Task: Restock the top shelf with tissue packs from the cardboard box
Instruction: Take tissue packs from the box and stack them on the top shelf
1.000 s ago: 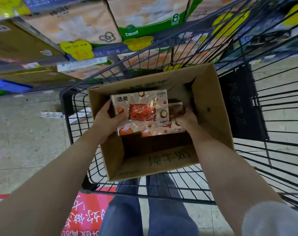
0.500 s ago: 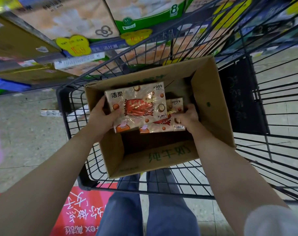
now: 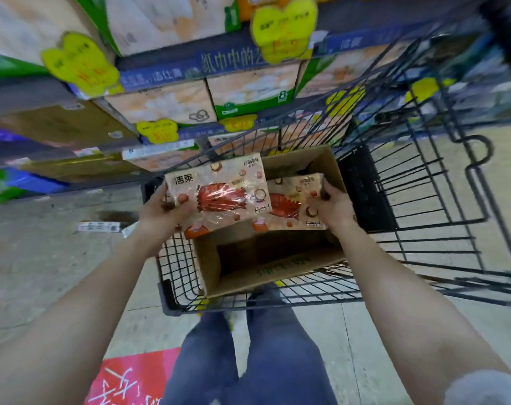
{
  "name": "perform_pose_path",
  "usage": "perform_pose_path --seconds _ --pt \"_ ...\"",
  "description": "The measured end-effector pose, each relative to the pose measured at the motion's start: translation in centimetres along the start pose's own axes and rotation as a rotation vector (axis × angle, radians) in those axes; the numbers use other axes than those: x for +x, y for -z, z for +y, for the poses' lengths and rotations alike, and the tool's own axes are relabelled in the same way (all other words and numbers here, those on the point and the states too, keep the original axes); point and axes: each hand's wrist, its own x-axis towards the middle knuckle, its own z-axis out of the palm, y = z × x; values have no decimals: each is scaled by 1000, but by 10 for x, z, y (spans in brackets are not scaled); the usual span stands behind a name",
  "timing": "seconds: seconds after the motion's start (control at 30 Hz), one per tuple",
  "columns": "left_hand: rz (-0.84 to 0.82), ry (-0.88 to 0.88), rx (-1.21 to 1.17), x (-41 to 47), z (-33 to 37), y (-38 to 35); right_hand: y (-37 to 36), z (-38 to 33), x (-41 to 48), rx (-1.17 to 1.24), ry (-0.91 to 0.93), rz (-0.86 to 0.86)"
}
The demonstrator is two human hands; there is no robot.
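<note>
An open cardboard box (image 3: 210, 267) sits in a black wire shopping cart (image 3: 423, 206). Two beige tissue packs with red prints are held above the box. My left hand (image 3: 158, 211) grips the left edge of the upper tissue pack (image 3: 219, 194). My right hand (image 3: 334, 207) grips the right edge of the second tissue pack (image 3: 295, 203), which lies partly under the first. Past the packs, the box's inside looks dark with nothing showing in the near half. Shelves (image 3: 219, 65) with large tissue cartons rise beyond the cart.
Yellow price tags (image 3: 283, 27) hang from the blue shelf edges. A small flat box (image 3: 99, 227) lies on the floor left of the cart. A red floor sticker (image 3: 131, 378) lies by my legs. My legs in blue jeans (image 3: 248, 352) stand behind the cart.
Both hands have lifted the two packs up out of the box and spread them sideways. The view has tilted upward, showing more shelves.
</note>
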Motion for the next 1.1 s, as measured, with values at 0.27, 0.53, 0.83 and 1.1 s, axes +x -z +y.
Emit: perform_pose_path --seconds 0.27,0.53,0.83,1.1 --pt "29 -163 -136 -49 33 88 12 -73 -62 362 103 79" --pt "19 -341 -167 -85 14 261 -44 -143 -149 528 267 86" --pt "78 -492 -234 -153 5 447 -123 -289 -340 633 452 95" --pt "168 -595 -357 -192 30 580 -159 -412 -428 704 603 66"
